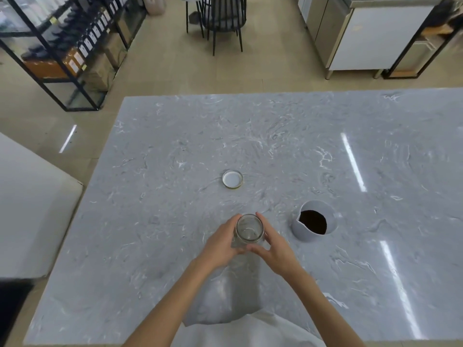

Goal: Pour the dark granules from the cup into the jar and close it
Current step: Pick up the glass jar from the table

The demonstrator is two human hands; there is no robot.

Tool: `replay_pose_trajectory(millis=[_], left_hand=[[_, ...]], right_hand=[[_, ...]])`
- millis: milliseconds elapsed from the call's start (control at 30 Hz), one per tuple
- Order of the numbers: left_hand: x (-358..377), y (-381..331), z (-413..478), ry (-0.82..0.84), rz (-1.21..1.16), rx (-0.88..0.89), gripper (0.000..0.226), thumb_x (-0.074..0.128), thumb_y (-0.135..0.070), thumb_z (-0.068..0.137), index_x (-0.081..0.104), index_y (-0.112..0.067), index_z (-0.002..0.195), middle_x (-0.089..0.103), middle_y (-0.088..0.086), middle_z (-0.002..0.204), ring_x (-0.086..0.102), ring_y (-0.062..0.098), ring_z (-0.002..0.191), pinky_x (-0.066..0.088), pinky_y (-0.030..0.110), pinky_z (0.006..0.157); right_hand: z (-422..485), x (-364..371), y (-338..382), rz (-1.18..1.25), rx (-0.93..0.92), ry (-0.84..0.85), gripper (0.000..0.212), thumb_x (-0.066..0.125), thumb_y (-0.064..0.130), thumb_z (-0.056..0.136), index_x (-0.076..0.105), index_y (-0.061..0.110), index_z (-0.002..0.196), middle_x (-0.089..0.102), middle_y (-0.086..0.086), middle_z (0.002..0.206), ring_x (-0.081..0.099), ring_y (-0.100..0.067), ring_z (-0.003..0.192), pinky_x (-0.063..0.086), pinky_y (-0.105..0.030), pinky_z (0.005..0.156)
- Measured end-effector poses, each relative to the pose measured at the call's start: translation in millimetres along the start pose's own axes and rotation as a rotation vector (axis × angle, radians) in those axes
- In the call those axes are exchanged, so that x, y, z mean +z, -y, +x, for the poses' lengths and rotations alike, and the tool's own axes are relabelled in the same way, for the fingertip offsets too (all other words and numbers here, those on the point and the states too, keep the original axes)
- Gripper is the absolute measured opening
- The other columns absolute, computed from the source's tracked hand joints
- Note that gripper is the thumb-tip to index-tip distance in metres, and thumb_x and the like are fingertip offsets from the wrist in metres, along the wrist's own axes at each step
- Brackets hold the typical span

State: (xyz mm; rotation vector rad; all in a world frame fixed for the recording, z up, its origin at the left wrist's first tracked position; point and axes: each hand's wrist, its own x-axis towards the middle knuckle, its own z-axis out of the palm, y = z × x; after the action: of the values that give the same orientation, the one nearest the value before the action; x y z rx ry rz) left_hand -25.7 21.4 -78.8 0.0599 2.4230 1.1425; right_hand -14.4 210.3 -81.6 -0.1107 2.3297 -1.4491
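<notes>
Left hand [220, 242], right hand [273, 249] grip empty jar [249, 227]; cup [302, 233] holds dark granules [313, 222].

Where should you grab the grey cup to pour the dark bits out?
Wrap the right hand round the side wall of the grey cup, coming from the right. It stands upright with no handle showing, and its spout points left towards the glass jar, so tipping that way should pour straight in.

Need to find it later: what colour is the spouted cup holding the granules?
The cup is light grey, plain, no pattern; the head view shows it best.
</notes>
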Motion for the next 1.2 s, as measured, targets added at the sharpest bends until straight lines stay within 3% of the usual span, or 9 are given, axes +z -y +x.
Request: replay_pose_trajectory(millis=[200, 333, 533, 700, 800, 867, 1000, 1100, 1200], left_hand=[[-6, 0, 3, 0.006, 0.072, 0.052, 0.086, 0.086, -0.049, 0.069, 0.037, -0.045, 0.139, 0.055, -0.020, 0.133, 0.055, 0.007, 0.122, 0.050, 0.043, 0.099], [-9, -4, 8, 0.005, 0.146, 0.037, 0.095, 0.084, -0.062, 0.060, 0.038, -0.039, 0.140, 0.057, -0.015, 0.131, 0.058, 0.011, 0.116, 0.051, 0.040, 0.095], [-9, -6, 12, -0.021, 0.205, 0.101, 0.088, 0.082, -0.062, 0.064, 0.043, -0.032, 0.137, 0.058, -0.013, 0.132, 0.058, 0.013, 0.119, 0.051, 0.041, 0.092], [-11, -5, 15, -0.010, 0.245, 0.105, 0.082, 0.078, -0.062, 0.063, 0.041, -0.038, 0.132, 0.058, -0.015, 0.128, 0.058, 0.013, 0.115, 0.053, 0.041, 0.088], [-8, 1, 16, 0.006, 0.267, 0.110, 0.090, 0.079, -0.063, 0.062, 0.036, -0.038, 0.138, 0.054, -0.016, 0.134, 0.055, 0.012, 0.119, 0.052, 0.038, 0.090], [-6, 3, 18, 0.001, 0.263, 0.106, 0.093, 0.079, -0.068, 0.062, 0.036, -0.037, 0.140, 0.053, -0.015, 0.136, 0.054, 0.011, 0.121, 0.052, 0.039, 0.092], [-4, 10, 22, -0.009, 0.279, 0.118, 0.099, 0.084, -0.055, 0.066, 0.035, -0.031, 0.148, 0.051, -0.011, 0.144, 0.050, 0.016, 0.130, 0.047, 0.036, 0.098], [-2, 15, 25, -0.034, 0.277, 0.114, 0.102, 0.087, -0.051, 0.066, 0.034, -0.029, 0.151, 0.051, -0.008, 0.146, 0.049, 0.015, 0.133, 0.044, 0.032, 0.102], [-1, 17, 26, -0.044, 0.274, 0.114, 0.105, 0.088, -0.052, 0.065, 0.033, -0.028, 0.152, 0.049, -0.007, 0.148, 0.048, 0.016, 0.135, 0.044, 0.033, 0.105]], right_hand=[[1, -1, -4, 0.005, -0.047, -0.040, 0.084, 0.080, 0.047, 0.077, 0.037, 0.033, 0.147, 0.047, 0.024, 0.142, 0.045, 0.000, 0.132, 0.042, -0.038, 0.109], [10, -8, 0, -0.086, -0.091, 0.042, 0.100, 0.082, 0.057, 0.067, 0.028, 0.036, 0.148, 0.041, 0.022, 0.146, 0.040, 0.001, 0.135, 0.040, -0.035, 0.110], [14, -10, -2, -0.115, -0.155, -0.003, 0.082, 0.084, 0.050, 0.071, 0.039, 0.044, 0.139, 0.053, 0.018, 0.135, 0.053, -0.009, 0.125, 0.049, -0.042, 0.099], [9, -5, 2, -0.069, -0.142, -0.023, 0.087, 0.082, 0.049, 0.073, 0.027, 0.055, 0.139, 0.046, 0.031, 0.139, 0.047, 0.000, 0.130, 0.043, -0.030, 0.106], [-1, -7, 5, -0.188, -0.143, 0.033, 0.101, 0.078, 0.043, 0.081, 0.008, 0.036, 0.153, 0.020, 0.026, 0.157, 0.026, 0.000, 0.144, 0.021, -0.008, 0.112], [-15, -21, 13, -0.331, -0.194, -0.069, 0.097, 0.069, 0.051, 0.084, 0.011, 0.023, 0.157, 0.013, 0.014, 0.160, 0.015, -0.001, 0.147, 0.010, -0.001, 0.109], [-29, -91, 25, -0.546, -0.312, -0.294, 0.092, 0.058, 0.059, 0.084, 0.019, 0.021, 0.157, 0.020, 0.007, 0.162, 0.008, -0.013, 0.152, 0.010, -0.028, 0.122], [-26, -149, 8, -0.898, -0.046, -0.173, 0.122, 0.055, 0.079, 0.072, -0.015, 0.024, 0.156, -0.014, 0.010, 0.163, -0.022, -0.022, 0.149, -0.010, -0.050, 0.121], [-18, -173, -17, -0.791, 0.051, 0.017, 0.131, 0.060, 0.083, 0.065, -0.018, 0.029, 0.155, -0.007, 0.010, 0.165, -0.005, -0.015, 0.152, -0.002, -0.048, 0.123]])
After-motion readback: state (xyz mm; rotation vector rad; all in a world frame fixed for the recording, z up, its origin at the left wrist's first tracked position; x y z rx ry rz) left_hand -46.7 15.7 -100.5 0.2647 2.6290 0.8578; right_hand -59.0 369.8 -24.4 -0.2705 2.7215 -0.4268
